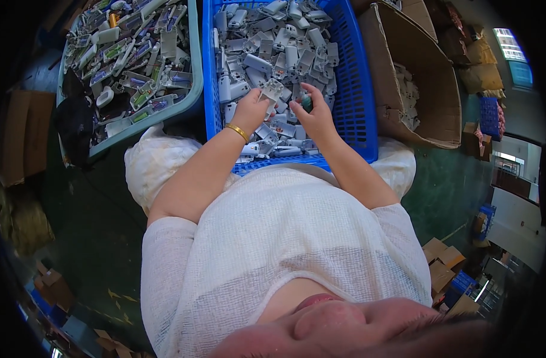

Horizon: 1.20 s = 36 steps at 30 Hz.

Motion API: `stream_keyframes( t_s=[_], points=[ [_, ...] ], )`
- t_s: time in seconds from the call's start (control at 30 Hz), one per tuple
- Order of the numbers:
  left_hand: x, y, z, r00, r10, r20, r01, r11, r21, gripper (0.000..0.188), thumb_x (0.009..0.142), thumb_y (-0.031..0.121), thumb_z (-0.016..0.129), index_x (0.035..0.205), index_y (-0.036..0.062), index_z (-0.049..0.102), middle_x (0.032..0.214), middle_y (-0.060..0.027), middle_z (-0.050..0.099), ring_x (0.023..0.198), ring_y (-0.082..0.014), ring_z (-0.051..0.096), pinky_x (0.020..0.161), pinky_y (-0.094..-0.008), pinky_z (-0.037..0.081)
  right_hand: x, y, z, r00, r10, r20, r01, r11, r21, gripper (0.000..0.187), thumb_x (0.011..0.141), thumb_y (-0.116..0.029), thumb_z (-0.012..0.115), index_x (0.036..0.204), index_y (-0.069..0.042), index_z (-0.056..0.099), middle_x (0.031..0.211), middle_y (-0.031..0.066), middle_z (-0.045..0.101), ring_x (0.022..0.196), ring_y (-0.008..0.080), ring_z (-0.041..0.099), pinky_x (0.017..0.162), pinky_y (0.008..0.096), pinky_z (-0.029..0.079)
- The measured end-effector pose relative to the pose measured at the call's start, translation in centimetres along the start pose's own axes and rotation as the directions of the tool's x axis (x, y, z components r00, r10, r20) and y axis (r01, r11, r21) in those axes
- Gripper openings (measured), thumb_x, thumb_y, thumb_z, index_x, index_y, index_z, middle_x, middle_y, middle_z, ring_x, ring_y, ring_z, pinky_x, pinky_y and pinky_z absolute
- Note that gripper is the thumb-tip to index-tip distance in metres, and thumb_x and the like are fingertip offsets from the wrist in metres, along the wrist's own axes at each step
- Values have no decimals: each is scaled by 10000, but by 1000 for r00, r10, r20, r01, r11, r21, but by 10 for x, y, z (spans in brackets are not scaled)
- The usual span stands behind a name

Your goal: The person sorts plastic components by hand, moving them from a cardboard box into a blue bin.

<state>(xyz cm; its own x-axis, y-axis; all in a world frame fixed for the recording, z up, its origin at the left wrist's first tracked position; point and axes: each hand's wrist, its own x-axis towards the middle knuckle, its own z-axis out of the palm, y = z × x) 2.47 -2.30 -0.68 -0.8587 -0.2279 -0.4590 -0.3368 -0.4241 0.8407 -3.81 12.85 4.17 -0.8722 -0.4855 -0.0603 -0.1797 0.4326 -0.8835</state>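
My left hand (250,111) holds a small grey plastic shell (272,89) over the blue crate (356,89); a gold bangle sits on that wrist. My right hand (313,114) is closed around a small dark green part (307,102) just right of the shell. Both hands hover above several loose grey plastic housings (273,42) that fill the crate.
A teal bin (189,101) at the left holds grey housings with green circuit boards. An open cardboard box (428,89) with a few grey parts stands at the right. White sacks lie under the crates. Cardboard boxes and blue crates sit on the green floor around me.
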Motion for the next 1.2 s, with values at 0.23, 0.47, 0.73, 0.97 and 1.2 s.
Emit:
stream_keyframes(
  t_s=[0.23,0.47,0.73,0.97,1.2],
  points=[
    [-7,-1,10,964,64,257,-80,995,51,246,813,131,556,1036,27,549,908,-73,605,832,-134,584,665,-256,494,17,-1,-29,954,286,93,-300,884,358,207,742,-90,668,913,-50,558,708,-4,543,491,48,449,425,195,351],
    [-3,18,-17,954,-49,-296,18,994,-106,176,828,83,475,982,63,560,948,-24,594,854,-100,547,723,-242,435,72,-37,-182,496,-270,-825,271,951,-148,156,782,-117,652,853,-35,540,750,35,556,607,96,524,538,205,443],
    [1,6,-15,926,-38,-377,-39,980,-196,200,777,54,493,964,18,551,887,-50,578,721,-89,510,651,-207,429,85,-10,-133,764,-502,-405,337,846,-413,150,757,-55,594,905,-79,595,835,74,614,771,167,584,687,281,462],
    [1,11,-11,921,-91,-379,-23,958,-284,179,833,37,441,969,42,556,948,-37,587,835,-102,545,713,-223,433,33,101,46,670,302,678,338,690,-641,340,699,-214,620,1014,-100,567,954,123,601,889,297,581,744,392,466],
    [-5,20,-8,925,-150,-349,21,938,-346,152,837,33,449,943,43,558,915,-41,585,811,-103,549,699,-216,439,13,154,86,687,468,555,218,597,-772,306,686,-156,593,979,-72,564,975,146,603,929,306,574,782,402,458]
  ],
)
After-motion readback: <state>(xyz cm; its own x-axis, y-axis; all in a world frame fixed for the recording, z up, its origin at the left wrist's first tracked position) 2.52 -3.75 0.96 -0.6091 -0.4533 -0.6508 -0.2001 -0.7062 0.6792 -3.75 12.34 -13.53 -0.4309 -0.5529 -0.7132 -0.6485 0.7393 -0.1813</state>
